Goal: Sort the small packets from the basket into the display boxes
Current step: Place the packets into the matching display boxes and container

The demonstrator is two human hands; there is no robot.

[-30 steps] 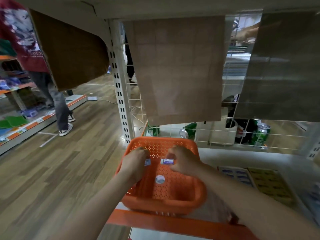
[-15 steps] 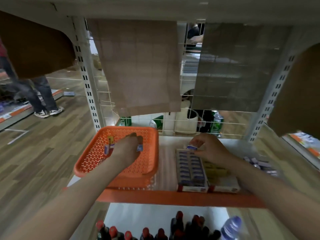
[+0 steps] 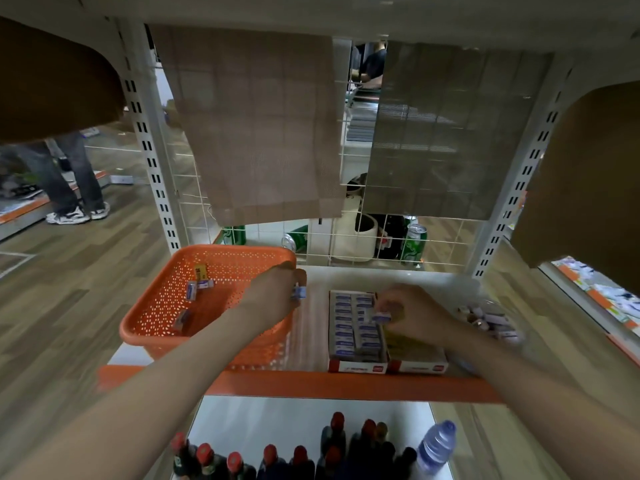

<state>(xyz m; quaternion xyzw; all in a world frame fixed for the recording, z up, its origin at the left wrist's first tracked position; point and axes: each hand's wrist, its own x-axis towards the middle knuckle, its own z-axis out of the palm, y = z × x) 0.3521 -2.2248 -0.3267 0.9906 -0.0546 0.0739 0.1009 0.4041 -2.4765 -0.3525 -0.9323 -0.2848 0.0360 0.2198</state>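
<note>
The left hand [image 3: 273, 296], pinching a small blue-and-white packet [image 3: 300, 292], has moved from inside the orange perforated plastic basket [image 3: 156, 308] to its right rim. The right hand [image 3: 412, 315] pinches a second packet [image 3: 382, 317] over the cardboard display box [image 3: 356, 368].

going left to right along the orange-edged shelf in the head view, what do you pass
orange basket → left hand pinching a small packet → display box of blue packets → right hand holding a second packet → heap of loose items at the far right
</note>
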